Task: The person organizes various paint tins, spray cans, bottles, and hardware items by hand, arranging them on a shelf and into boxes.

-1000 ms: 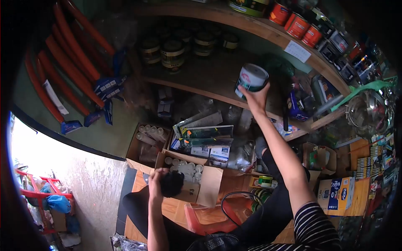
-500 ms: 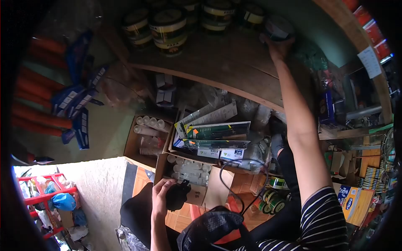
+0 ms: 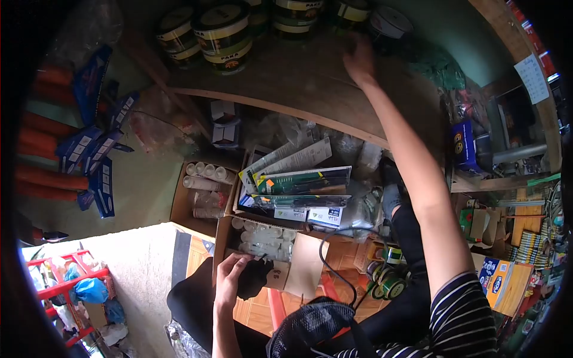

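Observation:
My left hand (image 3: 231, 269) is closed on a black object (image 3: 255, 277) beside an open carton (image 3: 222, 238) holding several white tubes; what the object is cannot be made out. My right hand (image 3: 360, 61) is stretched over the wooden shelf (image 3: 310, 83), its fingers dim and partly hidden. Just beyond it stands a dark green tub (image 3: 351, 13), and to its right a round tub with a pale lid (image 3: 391, 22). Whether the fingers touch a tub cannot be seen. More tubs, among them a PAKA tub (image 3: 224, 36), stand further left on the shelf.
Under the shelf, a box holds green packaged tools (image 3: 304, 182). A black cable (image 3: 322, 253) loops above a black mesh item (image 3: 310, 322). Green rolls (image 3: 391, 283) lie on the tiled floor. Orange-handled tools (image 3: 54, 176) hang at left; a red rack (image 3: 71, 292) stands below.
My right hand has come away from the pale-lidded tub and moved left along the shelf. My left hand stays by the carton with the black object. The view has shifted slightly.

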A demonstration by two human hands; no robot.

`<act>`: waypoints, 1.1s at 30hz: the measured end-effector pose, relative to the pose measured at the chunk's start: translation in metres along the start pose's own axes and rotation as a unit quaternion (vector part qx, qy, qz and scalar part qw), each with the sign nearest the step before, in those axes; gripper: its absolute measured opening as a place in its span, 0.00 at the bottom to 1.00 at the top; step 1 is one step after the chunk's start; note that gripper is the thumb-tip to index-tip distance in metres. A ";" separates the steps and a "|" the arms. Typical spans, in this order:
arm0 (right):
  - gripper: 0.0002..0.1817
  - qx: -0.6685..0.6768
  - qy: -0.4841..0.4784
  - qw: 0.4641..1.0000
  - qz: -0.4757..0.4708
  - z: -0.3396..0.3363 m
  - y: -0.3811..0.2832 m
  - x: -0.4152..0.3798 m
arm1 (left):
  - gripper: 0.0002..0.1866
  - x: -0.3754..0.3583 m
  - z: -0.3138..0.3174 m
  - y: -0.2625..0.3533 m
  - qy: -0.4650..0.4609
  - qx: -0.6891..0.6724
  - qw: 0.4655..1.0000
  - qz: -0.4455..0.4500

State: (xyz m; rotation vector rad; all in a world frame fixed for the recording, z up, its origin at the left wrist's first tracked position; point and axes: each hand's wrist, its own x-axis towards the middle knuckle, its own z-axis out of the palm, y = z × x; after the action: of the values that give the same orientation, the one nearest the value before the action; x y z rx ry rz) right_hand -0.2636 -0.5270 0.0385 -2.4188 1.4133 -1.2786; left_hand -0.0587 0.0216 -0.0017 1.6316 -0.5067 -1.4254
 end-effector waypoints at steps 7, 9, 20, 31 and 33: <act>0.27 -0.056 0.039 0.997 -0.042 0.022 0.020 0.024 | 0.15 -0.001 -0.009 0.013 -0.003 0.053 0.998 -0.023; 0.32 -0.118 -0.054 0.991 -0.002 0.005 0.006 0.019 | 0.15 -0.002 -0.012 0.010 -0.003 0.066 0.998 -0.011; 0.31 -0.057 -0.026 0.998 -0.004 0.031 -0.016 0.003 | 0.16 -0.004 -0.006 0.008 -0.015 0.071 0.997 -0.011; 0.20 -0.028 -0.019 0.999 -0.019 -0.044 0.023 -0.017 | 0.13 -0.007 -0.001 0.004 -0.012 0.064 0.998 0.027; 0.19 0.075 -0.119 0.990 -0.029 -0.098 -0.014 -0.042 | 0.13 -0.008 0.002 0.003 -0.017 0.070 0.997 0.032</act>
State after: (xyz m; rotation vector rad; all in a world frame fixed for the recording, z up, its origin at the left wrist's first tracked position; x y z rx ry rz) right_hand -0.3302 -0.4555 0.0824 -2.4286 1.1502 -1.0228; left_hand -0.0622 0.0258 0.0050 1.6873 -0.6860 -1.3977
